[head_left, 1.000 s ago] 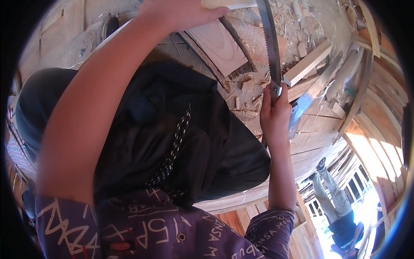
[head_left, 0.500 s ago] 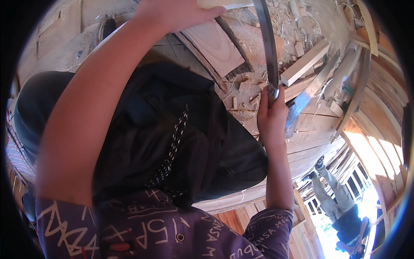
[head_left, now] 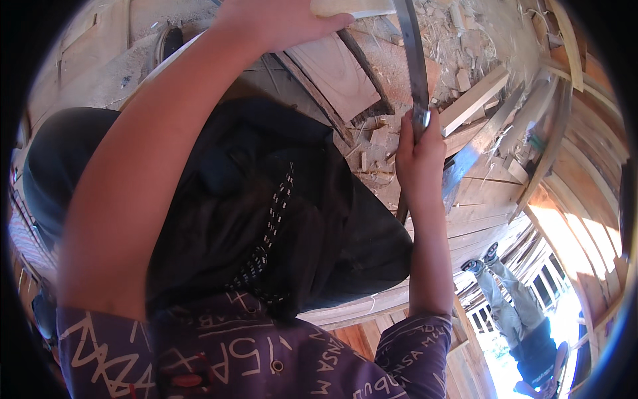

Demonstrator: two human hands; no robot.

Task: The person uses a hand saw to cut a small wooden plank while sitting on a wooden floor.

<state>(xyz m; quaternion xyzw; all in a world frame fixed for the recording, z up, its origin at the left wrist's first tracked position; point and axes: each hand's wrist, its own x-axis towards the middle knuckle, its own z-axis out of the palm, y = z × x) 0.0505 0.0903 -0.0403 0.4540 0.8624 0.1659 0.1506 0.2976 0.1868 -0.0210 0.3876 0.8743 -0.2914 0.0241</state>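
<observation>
My right hand [head_left: 422, 149] is closed round the handle of a handsaw [head_left: 415, 60]. Its long, slightly curved blade runs up past the top edge, teeth facing left. At the top, my left hand [head_left: 282, 23] presses on a pale piece of wood [head_left: 355, 6], thumb stretched along it; its other fingers are mostly hidden or cut off by the frame. The blade passes right by the end of this wood; whether they touch is hard to tell. Just below lies a board with dark bark edges [head_left: 335, 76].
Wood chips and shavings [head_left: 382, 136] litter the plank floor. A squared wood block [head_left: 475, 100] lies right of the saw, beside a bluish blade-like strip [head_left: 465, 163]. Curved planks [head_left: 588, 173] rise at the right. Another person [head_left: 525, 319] stands at the lower right.
My right hand has slid the saw a little upward, away from me. My left hand stays on the wood, and the whole view has shifted slightly.
</observation>
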